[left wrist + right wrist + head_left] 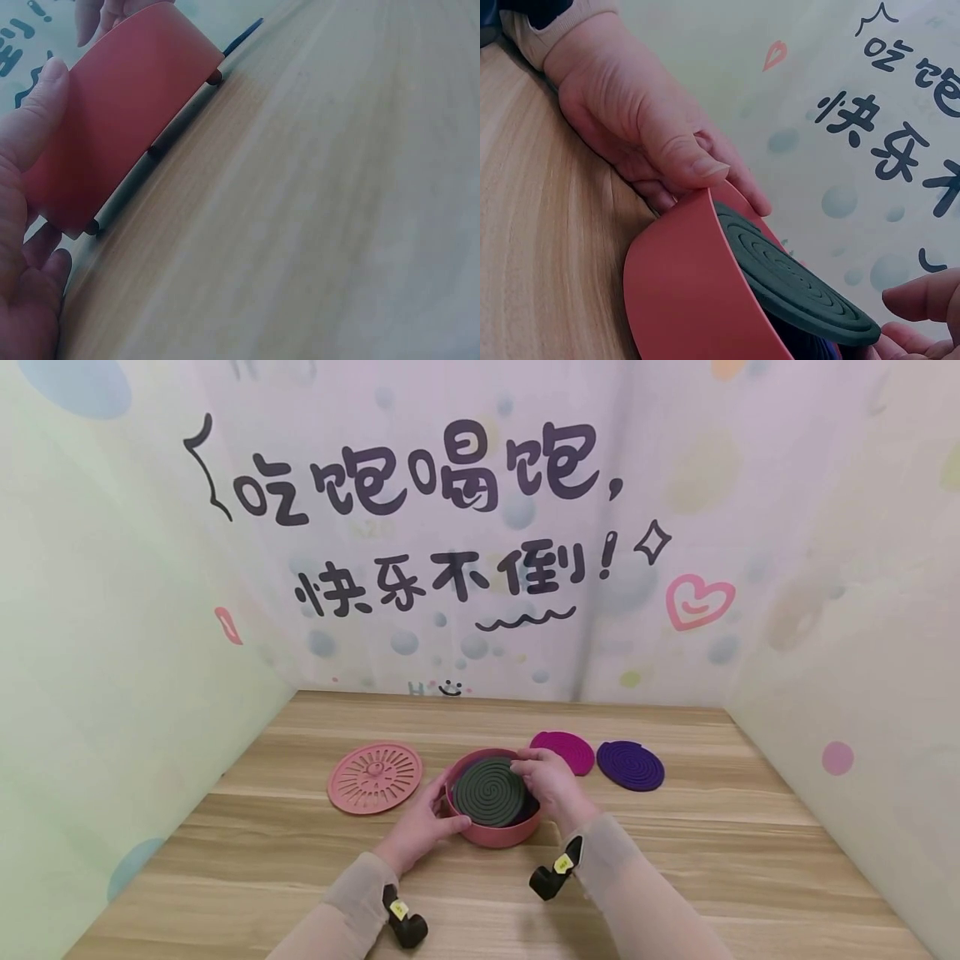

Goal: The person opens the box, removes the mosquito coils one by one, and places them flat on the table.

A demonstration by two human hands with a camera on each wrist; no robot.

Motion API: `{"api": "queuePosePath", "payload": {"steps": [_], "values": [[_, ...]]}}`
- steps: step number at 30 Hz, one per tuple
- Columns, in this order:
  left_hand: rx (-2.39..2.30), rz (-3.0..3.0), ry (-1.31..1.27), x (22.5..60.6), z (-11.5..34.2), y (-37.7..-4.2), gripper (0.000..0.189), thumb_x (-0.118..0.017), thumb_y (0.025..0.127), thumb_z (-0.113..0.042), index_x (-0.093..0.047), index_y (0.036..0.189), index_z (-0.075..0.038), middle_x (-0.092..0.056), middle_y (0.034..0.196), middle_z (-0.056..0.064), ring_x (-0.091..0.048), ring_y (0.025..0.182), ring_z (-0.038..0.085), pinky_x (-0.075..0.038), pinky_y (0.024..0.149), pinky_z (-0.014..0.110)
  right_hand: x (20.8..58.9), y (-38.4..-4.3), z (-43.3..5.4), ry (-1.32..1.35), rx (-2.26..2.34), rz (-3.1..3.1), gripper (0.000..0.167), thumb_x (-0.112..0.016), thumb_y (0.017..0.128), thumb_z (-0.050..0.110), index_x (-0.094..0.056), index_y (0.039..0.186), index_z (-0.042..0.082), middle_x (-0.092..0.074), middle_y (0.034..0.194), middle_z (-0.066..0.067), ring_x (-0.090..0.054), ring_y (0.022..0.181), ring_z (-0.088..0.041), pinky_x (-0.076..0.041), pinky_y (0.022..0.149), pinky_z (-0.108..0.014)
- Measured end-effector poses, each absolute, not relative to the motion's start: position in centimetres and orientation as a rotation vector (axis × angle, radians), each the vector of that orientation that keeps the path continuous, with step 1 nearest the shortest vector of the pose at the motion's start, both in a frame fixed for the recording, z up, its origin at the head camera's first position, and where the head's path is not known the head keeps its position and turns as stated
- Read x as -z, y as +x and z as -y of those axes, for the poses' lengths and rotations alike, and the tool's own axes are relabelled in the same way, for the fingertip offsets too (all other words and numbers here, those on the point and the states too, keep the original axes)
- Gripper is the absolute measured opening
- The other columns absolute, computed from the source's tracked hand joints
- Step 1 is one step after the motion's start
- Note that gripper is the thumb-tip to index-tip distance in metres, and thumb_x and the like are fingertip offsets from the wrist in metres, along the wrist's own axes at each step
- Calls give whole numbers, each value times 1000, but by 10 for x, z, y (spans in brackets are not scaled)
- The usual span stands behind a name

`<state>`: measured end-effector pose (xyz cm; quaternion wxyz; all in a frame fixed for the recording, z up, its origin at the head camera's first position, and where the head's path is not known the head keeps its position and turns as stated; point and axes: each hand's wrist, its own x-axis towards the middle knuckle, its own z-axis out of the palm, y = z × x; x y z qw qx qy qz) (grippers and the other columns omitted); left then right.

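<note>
A round pink mosquito coil box (501, 837) stands in front of me on small feet, its top uncovered. My left hand (420, 828) grips its left side, with the thumb at the rim and the other fingers around the outside wall. A dark green mosquito coil (490, 792) lies tilted in the box; in the right wrist view its near edge is raised above the rim. My right hand (557, 787) holds that raised edge between thumb and fingers. Beneath the green coil, a dark blue coil (804, 341) shows partly inside the box.
A slotted pink lid (375, 779) with a knob lies on the wooden table (675, 877) to the left. Behind and right of the box lie a magenta coil (566, 752), partly hidden by my right hand, and a purple coil (632, 766). Printed curtains (465, 652) enclose the table.
</note>
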<state>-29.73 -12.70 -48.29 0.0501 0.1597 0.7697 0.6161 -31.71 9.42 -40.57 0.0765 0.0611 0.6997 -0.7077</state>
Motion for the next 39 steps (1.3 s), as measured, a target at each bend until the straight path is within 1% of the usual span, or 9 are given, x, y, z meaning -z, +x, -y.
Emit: {"api": "queuePosePath", "payload": {"steps": [6, 11, 14, 18, 21, 25, 27, 33, 39], "values": [[-1889, -2330, 463, 482, 126, -297, 90, -78, 82, -25, -24, 153, -20, -35, 152, 7, -30, 140, 29, -28, 112, 48, 406, -317, -94, 156, 2098, -2107, 40, -58, 92, 3, -51, 130, -3, -57, 125, -18, -48, 101, -23, -38, 92, -36], [-1894, -2325, 456, 477, 125, -293, 90, -77, 83, -19, -22, 154, -15, -34, 152, 12, -30, 140, 33, -28, 111, 50, 409, -318, -95, 120, 2116, -2079, 43, -56, 91, -1, -46, 133, -4, -55, 132, -21, -52, 114, -29, -42, 98, -46], [-1890, -2319, 453, 467, 124, -286, 90, -76, 83, -16, -21, 154, -10, -34, 152, 16, -29, 139, 35, -29, 110, 52, 410, -318, -95, 110, 2133, -2047, 46, -54, 89, -5, -44, 134, -4, -53, 134, -23, -51, 120, -32, -41, 102, -51], [-1884, -2319, 466, 456, 124, -278, 89, -76, 84, -16, -21, 153, -8, -35, 151, 16, -31, 139, 35, -30, 110, 52, 412, -318, -94, 109, 2116, -2047, 47, -54, 88, -7, -47, 134, -4, -52, 134, -22, -50, 120, -31, -40, 103, -49], [-1887, -2313, 468, 454, 124, -277, 88, -76, 83, -16, -23, 153, -8, -36, 151, 15, -31, 139, 34, -29, 110, 51, 412, -318, -94, 111, 2086, -2075, 47, -55, 87, -6, -50, 134, -3, -52, 133, -21, -52, 112, -25, -44, 98, -42], [-1896, -2307, 464, 455, 124, -277, 88, -76, 83, -17, -23, 153, -9, -35, 151, 15, -30, 140, 34, -29, 110, 51, 412, -318, -95, 109, 2069, -2088, 47, -56, 86, -5, -52, 133, -2, -54, 130, -20, -52, 86, -16, -46, 77, -27], [-1897, -2310, 462, 456, 124, -278, 88, -76, 83, -17, -22, 153, -9, -35, 151, 15, -30, 140, 34, -29, 110, 52, 412, -318, -95, 90, 2058, -2094, 48, -57, 87, -5, -52, 134, -2, -53, 131, -21, -51, 81, -13, -47, 71, -24], [-1888, -2320, 460, 457, 124, -279, 88, -76, 84, -17, -22, 153, -9, -35, 151, 15, -31, 139, 34, -31, 109, 52, 412, -316, -96, 46, 2028, -2089, 49, -56, 89, -2, -49, 137, 1, -50, 135, -22, -60, 94, -21, -56, 74, -33], [-1886, -2326, 464, 456, 124, -278, 89, -76, 84, -18, -22, 153, -9, -36, 151, 15, -31, 139, 35, -31, 109, 52, 413, -316, -97, 50, 2038, -2085, 49, -55, 89, -4, -48, 137, 1, -52, 131, -22, -61, 88, -20, -56, 70, -32]]}}
